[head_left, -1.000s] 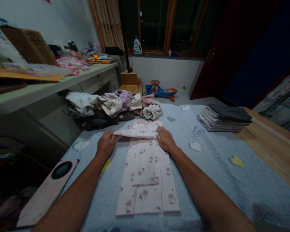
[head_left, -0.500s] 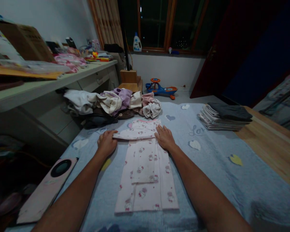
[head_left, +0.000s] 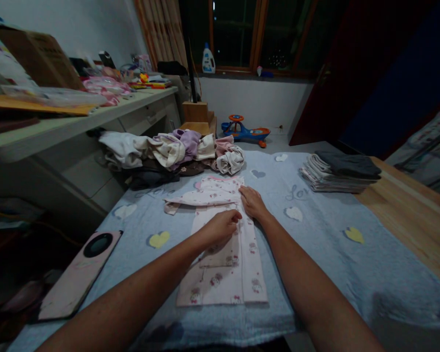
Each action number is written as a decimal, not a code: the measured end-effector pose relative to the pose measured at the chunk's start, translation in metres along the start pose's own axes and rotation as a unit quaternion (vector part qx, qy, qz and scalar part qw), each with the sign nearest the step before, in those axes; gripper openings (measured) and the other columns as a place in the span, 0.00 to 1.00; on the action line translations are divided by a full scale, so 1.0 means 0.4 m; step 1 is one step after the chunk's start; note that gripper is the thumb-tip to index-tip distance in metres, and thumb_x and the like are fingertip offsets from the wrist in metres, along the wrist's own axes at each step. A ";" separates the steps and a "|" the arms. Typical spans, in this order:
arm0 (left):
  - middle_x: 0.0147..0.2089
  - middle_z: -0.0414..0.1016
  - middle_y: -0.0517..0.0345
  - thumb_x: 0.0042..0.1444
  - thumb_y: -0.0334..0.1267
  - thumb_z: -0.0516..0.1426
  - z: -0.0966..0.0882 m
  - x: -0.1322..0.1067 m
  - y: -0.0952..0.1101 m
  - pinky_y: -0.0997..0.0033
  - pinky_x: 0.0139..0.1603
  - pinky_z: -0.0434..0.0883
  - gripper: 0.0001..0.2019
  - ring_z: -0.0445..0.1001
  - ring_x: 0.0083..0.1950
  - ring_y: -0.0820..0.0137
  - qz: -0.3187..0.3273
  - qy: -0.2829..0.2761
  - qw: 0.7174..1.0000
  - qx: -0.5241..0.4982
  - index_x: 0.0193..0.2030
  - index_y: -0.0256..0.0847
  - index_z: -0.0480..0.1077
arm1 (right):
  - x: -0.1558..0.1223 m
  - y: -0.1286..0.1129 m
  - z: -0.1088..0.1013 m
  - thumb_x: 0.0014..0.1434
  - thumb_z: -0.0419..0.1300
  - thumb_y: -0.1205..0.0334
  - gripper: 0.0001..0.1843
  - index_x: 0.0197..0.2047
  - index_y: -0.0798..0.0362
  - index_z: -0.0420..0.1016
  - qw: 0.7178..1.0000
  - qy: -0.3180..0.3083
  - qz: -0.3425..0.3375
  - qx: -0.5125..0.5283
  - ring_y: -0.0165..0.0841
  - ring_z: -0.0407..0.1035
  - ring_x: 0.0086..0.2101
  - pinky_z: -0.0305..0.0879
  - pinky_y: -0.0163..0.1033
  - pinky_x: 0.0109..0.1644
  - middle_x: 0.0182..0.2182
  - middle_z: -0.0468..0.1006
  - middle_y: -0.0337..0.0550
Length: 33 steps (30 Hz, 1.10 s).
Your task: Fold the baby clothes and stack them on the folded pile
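In the head view, a pale pink cat-print top [head_left: 225, 256] lies on a blue heart-patterned blanket [head_left: 315, 249], one sleeve reaching leftward. The left hand [head_left: 225, 226] curls over its middle; the right hand [head_left: 252, 201] touches its upper right edge. Whether either hand pinches cloth, I cannot tell. Beyond lie rumpled clothes [head_left: 168, 150].

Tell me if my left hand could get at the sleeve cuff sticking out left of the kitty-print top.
Likely yes: nothing lies over the sleeve cuff, and your left hand is close by, over the kitty-print top, with its forearm on the near side, clear of the cuff.
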<state>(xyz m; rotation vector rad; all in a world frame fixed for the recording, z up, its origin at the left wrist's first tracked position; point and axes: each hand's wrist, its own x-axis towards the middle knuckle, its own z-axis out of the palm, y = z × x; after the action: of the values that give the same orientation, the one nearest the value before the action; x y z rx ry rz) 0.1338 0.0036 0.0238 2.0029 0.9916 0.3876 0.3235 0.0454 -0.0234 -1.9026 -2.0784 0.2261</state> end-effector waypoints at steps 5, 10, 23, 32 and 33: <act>0.36 0.74 0.57 0.47 0.27 0.54 0.042 0.036 -0.004 0.76 0.29 0.65 0.19 0.70 0.28 0.74 -0.080 0.006 0.989 -0.127 0.49 0.38 0.70 | 0.001 0.011 -0.004 0.68 0.46 0.63 0.25 0.66 0.53 0.65 1.000 0.002 -0.009 0.006 0.38 0.54 0.66 0.49 0.47 0.69 0.66 0.63 0.48; 0.35 0.73 0.58 0.44 0.24 0.52 0.062 0.024 0.007 0.77 0.27 0.62 0.22 0.68 0.28 0.75 -0.099 0.012 0.987 -0.123 0.48 0.39 0.70 | 0.001 0.010 -0.003 0.68 0.46 0.63 0.25 0.65 0.56 0.65 1.000 0.003 -0.012 0.007 0.40 0.54 0.65 0.49 0.47 0.69 0.66 0.63 0.50; 0.48 0.77 0.47 0.54 0.32 0.54 0.110 -0.105 0.075 0.61 0.54 0.67 0.15 0.73 0.51 0.60 0.005 -0.036 0.999 0.038 0.48 0.40 0.74 | 0.003 0.018 0.001 0.67 0.48 0.62 0.24 0.65 0.54 0.66 1.000 -0.003 -0.022 0.003 0.38 0.53 0.66 0.47 0.46 0.69 0.67 0.62 0.47; 0.50 0.79 0.52 0.53 0.29 0.54 0.082 -0.120 0.036 0.66 0.54 0.70 0.19 0.76 0.51 0.64 0.041 -0.064 0.997 -0.004 0.51 0.41 0.76 | -0.009 -0.005 -0.011 0.65 0.51 0.64 0.25 0.64 0.60 0.65 1.000 0.026 -0.008 0.016 0.39 0.57 0.63 0.49 0.43 0.68 0.64 0.65 0.54; 0.50 0.79 0.53 0.54 0.29 0.54 0.067 -0.115 0.029 0.67 0.54 0.70 0.19 0.76 0.51 0.64 0.045 -0.060 0.997 0.002 0.51 0.41 0.76 | -0.016 -0.011 -0.016 0.64 0.52 0.65 0.25 0.63 0.60 0.65 0.999 0.029 -0.006 0.018 0.39 0.58 0.63 0.49 0.43 0.68 0.64 0.65 0.55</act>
<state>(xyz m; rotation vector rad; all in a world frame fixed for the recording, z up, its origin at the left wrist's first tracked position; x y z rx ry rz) 0.1261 -0.0503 0.0211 2.0545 0.8307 0.3105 0.3221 0.0382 -0.0167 -1.8537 -2.0329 0.2009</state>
